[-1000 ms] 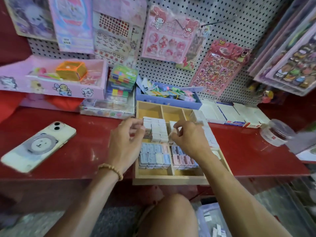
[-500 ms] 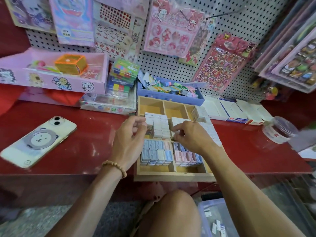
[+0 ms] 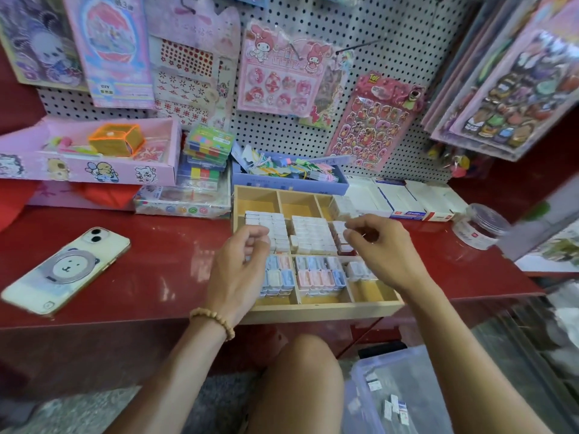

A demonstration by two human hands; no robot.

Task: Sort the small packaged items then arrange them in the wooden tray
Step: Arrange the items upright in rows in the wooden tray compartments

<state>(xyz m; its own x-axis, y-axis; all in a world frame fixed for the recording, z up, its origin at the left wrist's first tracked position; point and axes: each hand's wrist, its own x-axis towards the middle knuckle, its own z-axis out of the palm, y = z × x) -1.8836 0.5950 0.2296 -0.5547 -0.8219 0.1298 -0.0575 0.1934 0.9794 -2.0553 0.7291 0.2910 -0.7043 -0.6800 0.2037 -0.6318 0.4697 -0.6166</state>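
Nearest the camera, a bare knee rose between the forearms, with a clear plastic bin on the floor to its right. The left hand, a bead bracelet on its wrist, hovered over the left edge of the wooden tray, fingers curled loosely together; whether they pinched a packet could not be told. The right hand hung above the tray's right side, fingertips drawn together, their grip likewise unclear. Below and between both hands, pastel packets filled the front compartments and white packets the middle ones. The rear compartments showed bare wood. A phone lay well left on the red surface.
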